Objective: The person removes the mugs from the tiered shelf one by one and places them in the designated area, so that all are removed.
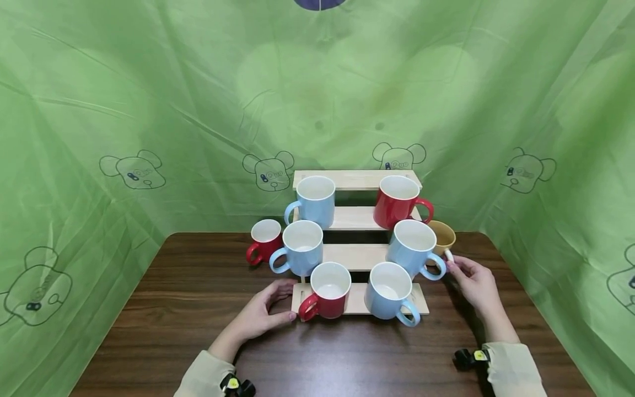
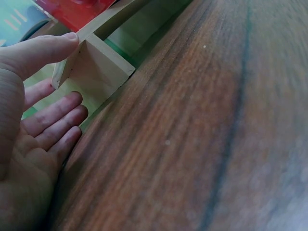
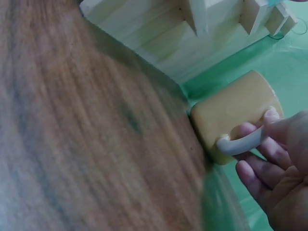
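A light wooden stepped rack [image 1: 354, 258] stands on the table, holding several mugs. My left hand [image 1: 255, 313] is at the left end of its lowest shelf; the left wrist view shows thumb and index finger gripping the board's end [image 2: 70, 65], other fingers loosely bent. Behind the rack's right side, my right hand [image 1: 477, 285] pinches the white handle [image 3: 243, 143] of a yellow mug [image 3: 228, 108]. That mug stands upright on the table, partly hidden in the head view by a light blue mug [image 1: 410, 251]. A red mug [image 1: 329, 302] sits beside my left hand.
More light blue mugs [image 1: 317, 208] and a red mug [image 1: 394, 208] stand on the steps, handles outward. Another red mug [image 1: 268, 245] stands on the table left of the rack. Green cloth [image 1: 198, 110] hangs behind and beside the dark wooden table [image 1: 163, 309].
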{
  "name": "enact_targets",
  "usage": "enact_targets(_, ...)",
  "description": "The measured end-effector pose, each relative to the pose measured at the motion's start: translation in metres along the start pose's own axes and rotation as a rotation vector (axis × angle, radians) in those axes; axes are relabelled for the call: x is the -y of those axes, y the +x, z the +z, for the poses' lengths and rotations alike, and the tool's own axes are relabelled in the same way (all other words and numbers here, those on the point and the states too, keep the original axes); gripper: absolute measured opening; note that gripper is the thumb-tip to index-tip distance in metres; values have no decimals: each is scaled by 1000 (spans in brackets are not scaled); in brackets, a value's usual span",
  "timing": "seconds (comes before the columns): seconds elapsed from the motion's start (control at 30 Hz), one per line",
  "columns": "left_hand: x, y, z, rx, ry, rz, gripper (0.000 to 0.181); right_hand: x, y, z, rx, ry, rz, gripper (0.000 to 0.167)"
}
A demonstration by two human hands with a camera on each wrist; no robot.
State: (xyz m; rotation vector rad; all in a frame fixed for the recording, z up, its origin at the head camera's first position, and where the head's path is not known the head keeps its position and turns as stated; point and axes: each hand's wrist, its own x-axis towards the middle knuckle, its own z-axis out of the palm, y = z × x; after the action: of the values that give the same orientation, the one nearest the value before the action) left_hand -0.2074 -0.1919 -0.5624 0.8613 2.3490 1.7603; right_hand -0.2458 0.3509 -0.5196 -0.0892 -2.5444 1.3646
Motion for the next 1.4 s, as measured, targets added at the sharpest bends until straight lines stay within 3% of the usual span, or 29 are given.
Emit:
enact_targets(0.33,-2,-1,-1,-2,4,-15,68,32,-1,-26,-84,-83,-140,37)
enact_targets(0.53,0,0,1,-1,-2,5,67,58,3,-43,-125,-63,-216,34)
enact_targets(1.03,0,0,0,-1,-5,5,67,126,26,-50,-7,-69,-281,38)
enact_targets(1.4,-2,1,0,-1,-4,-19,68,153,35,-45,73,-55,-339,40)
